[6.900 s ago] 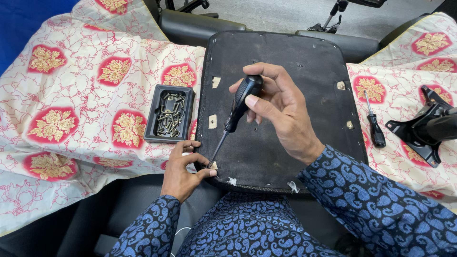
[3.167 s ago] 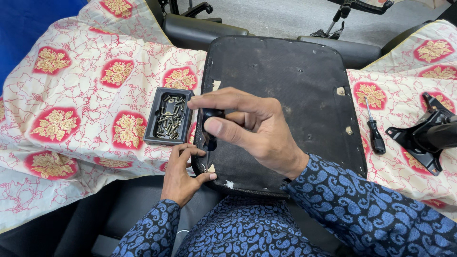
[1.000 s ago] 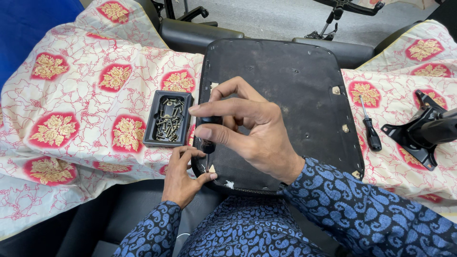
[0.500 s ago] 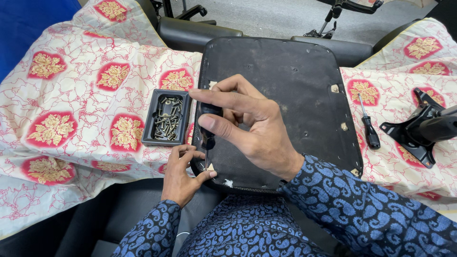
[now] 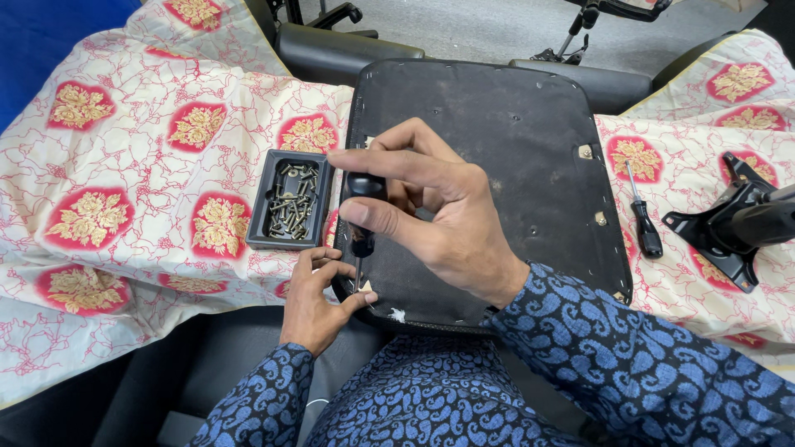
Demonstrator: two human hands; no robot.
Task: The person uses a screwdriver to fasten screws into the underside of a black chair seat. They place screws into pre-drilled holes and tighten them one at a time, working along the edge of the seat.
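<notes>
1. Black-handled screwdriver [image 5: 361, 217] standing nearly upright over the near left corner of the black seat panel [image 5: 513, 149], tip down at the panel's edge.
2. Right hand [image 5: 431, 211] wrapped around the screwdriver's handle, thumb and forefinger pinched on its top.
3. Left hand [image 5: 319, 294] just below, at the same corner of the panel, fingertips narrowed around the shaft's tip; whatever sits under the tip too small to tell.
4. Black tray [image 5: 257, 211] just left of the panel, on the patterned cloth [image 5: 124, 165], holding a heap of dark screws [image 5: 291, 205].
5. Second screwdriver [image 5: 642, 219] lying right of the panel, with a black metal bracket [image 5: 729, 228] farther right.
</notes>
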